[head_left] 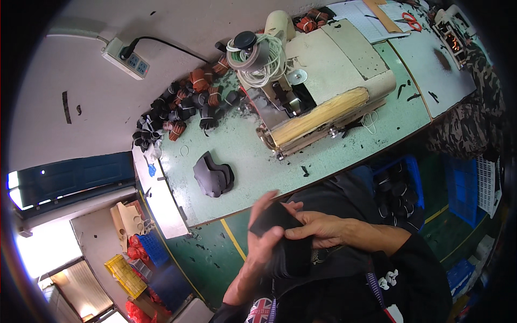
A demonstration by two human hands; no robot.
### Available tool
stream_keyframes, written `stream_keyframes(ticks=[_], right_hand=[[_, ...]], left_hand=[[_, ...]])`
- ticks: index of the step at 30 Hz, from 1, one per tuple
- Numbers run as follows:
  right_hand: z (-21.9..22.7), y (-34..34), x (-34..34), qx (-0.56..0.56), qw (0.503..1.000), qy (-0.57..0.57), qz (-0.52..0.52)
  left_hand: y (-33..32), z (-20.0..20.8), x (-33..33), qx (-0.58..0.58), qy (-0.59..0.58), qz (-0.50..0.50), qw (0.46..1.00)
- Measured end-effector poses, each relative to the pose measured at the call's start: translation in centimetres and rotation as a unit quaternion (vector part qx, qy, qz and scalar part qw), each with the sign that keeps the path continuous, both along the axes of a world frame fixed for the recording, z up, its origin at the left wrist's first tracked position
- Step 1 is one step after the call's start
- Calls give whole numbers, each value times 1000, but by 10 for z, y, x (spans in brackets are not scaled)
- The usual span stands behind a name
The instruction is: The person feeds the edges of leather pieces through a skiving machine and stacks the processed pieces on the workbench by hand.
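Both hands [324,228] grip black layered pieces [293,256] — long axis slanting, far end pointing up-left

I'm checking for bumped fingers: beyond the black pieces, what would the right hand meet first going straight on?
Probably the left hand: its thumb lies just ahead of the right hand, across the black pieces. Exact depth is unclear.

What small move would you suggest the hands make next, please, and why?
Probably level the edges of the dark stack: the left hand and right hand hold it between them, and its lower end shows layers that look slightly stepped.
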State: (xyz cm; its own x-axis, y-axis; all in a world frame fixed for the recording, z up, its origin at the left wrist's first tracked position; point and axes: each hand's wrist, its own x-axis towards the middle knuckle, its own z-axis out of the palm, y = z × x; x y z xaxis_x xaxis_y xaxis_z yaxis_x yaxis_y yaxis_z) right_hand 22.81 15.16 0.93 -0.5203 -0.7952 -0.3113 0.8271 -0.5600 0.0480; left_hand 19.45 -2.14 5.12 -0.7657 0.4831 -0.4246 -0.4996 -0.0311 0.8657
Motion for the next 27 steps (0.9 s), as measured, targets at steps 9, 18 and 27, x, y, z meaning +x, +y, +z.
stream_keyframes(ticks=[9, 18, 27], right_hand=[[28, -9, -6, 57, 989, 55, -122], [36, -7, 0, 34, 990, 40, -129], [-6, 15, -29, 478, 789, 245, -299]], left_hand=[[7, 7, -14, 73, 240, 179, 951], [20, 22, -19, 93, 228, 185, 951], [-14, 6, -89, 82, 77, 89, 990]])
